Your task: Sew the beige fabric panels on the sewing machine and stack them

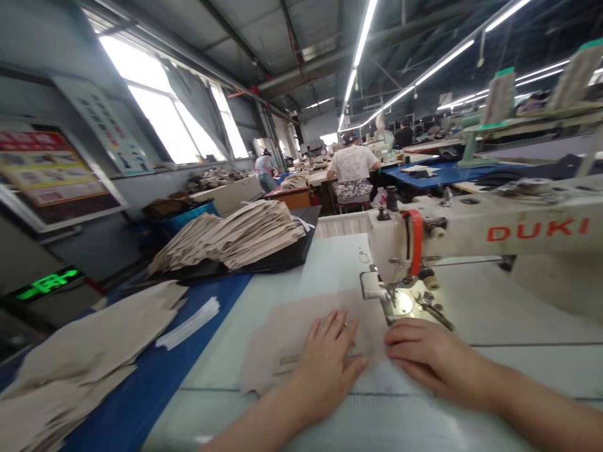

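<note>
My left hand (pixel 325 361) lies flat with its fingers spread on a thin beige fabric piece (pixel 277 326) with a narrow strip-like mark on it. The fabric rests on the pale sewing table. My right hand (pixel 424 351) is low on the table at the fabric's right edge, fingers stretched out side by side and slightly bent; nothing shows in them. Just beyond it are the lit needle plate (pixel 404 304) and presser foot area of a white sewing machine (pixel 452 226). The fabric's far right edge is close to the needle area.
A pile of beige cut pieces (pixel 235 235) sits on black material behind the table's left side. More beige pieces (pixel 94 339) and white strips (pixel 188 323) lie on a blue surface at left. Thread cones (pixel 499 97) stand at upper right. A seated person (pixel 353 166) is farther ahead.
</note>
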Demonstrator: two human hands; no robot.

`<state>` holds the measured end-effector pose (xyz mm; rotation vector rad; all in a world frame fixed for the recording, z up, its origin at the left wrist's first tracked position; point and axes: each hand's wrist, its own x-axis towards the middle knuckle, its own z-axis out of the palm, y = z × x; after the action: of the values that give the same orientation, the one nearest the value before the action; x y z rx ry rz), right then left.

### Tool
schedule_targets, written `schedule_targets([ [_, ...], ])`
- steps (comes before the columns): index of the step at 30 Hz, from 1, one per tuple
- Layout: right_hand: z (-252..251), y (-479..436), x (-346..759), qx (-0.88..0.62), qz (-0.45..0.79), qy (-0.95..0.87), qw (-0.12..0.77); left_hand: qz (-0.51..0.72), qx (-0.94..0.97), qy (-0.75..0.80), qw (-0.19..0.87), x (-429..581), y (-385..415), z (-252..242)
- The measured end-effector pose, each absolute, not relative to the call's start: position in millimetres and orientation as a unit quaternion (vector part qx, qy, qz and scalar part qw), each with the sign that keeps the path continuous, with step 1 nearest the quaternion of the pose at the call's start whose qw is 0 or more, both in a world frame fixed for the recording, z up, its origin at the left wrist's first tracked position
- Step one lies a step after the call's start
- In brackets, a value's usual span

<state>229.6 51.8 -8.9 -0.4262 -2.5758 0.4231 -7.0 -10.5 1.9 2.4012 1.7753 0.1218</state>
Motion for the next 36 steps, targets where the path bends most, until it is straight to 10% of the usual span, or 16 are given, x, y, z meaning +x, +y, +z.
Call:
schedule_targets([
  [15, -23.8, 60.8, 239.0, -0.185, 0.118, -0.933, 0.286, 0.193, 0.583, 0.78, -0.123, -245.9, -39.2, 31.2],
  [36, -28.7, 65.6, 238.4, -0.196, 0.104, -0.921, 0.319, 0.197, 0.58, 0.763, -0.206, -254.4, -50.6, 19.8],
])
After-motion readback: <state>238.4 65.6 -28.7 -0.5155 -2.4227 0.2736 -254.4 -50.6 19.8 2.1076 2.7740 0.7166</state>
